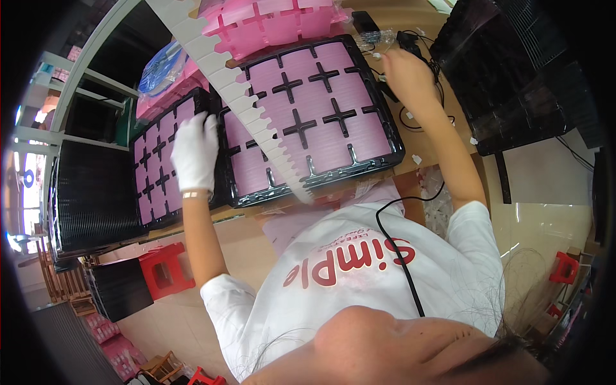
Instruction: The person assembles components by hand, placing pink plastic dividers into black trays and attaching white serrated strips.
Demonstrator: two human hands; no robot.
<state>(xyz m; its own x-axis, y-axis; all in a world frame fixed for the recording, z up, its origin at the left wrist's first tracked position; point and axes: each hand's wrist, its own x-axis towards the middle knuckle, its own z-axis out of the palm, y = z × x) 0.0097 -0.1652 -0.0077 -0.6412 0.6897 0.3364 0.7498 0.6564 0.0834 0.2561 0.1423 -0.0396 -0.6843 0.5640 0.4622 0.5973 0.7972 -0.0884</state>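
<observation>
My left hand point(194, 154), in a white glove, hovers over or rests on the neighbouring rims of two black trays. Its fingers are loosely bent and a little apart, with nothing visible in them. The larger tray point(308, 177) lies in front of me, lined with pink sheet between black cross-shaped dividers. Left of it is a similar pink-lined tray point(152, 172). My bare right hand point(410, 80) is beyond the larger tray's right edge, its fingertips pinched at a small white piece point(376, 56). A long pale grey strip point(237, 106) with notched edges crosses the view above the larger tray.
Pink packs point(276, 25) lie behind the trays. Black cables point(410, 43) and small white scraps point(416, 159) are on the brown table at right. Stacked black trays stand at the far left point(93, 192) and right point(513, 83). A red stool point(165, 269) is below left.
</observation>
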